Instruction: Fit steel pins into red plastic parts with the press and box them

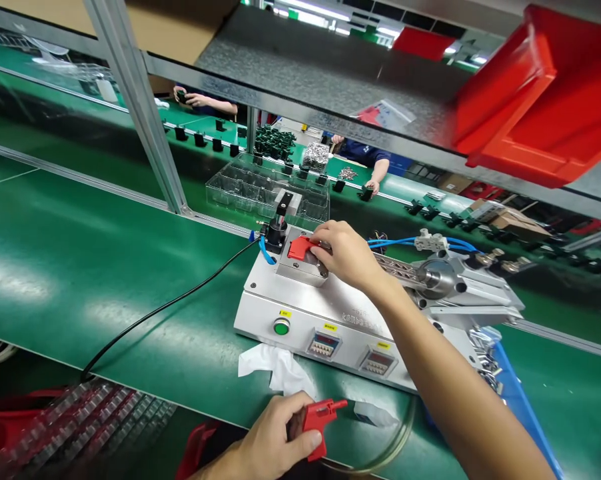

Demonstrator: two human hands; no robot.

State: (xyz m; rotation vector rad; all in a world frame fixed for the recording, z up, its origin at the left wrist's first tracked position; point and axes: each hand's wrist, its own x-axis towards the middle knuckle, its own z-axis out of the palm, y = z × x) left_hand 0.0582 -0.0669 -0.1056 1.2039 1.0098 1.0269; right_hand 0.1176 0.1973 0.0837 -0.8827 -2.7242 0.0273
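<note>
— Where's the right hand [348, 253]?
— Out over the machine [300, 313], fingers pinched on a red piece [299, 248]. That piece sits on the metal block [300, 270] on the machine's top, just beside a black post [276, 233].
— And the left hand [270, 440]?
— Low, at the near edge of the belt [80, 267], closed round a second red piece [318, 420], thumb across it, its thin end pointing right.
— What's around it?
— A crumpled tissue [275, 367] just ahead, against the machine's front, below a green button [281, 327]. A black cable [170, 307] runs off left over the belt. A blue bin [518, 400] with small metal parts lies under the right forearm.
— Anyone else?
— A co-worker's hand [195, 100] and another's [373, 187] across the far belt, well apart from these two.
</note>
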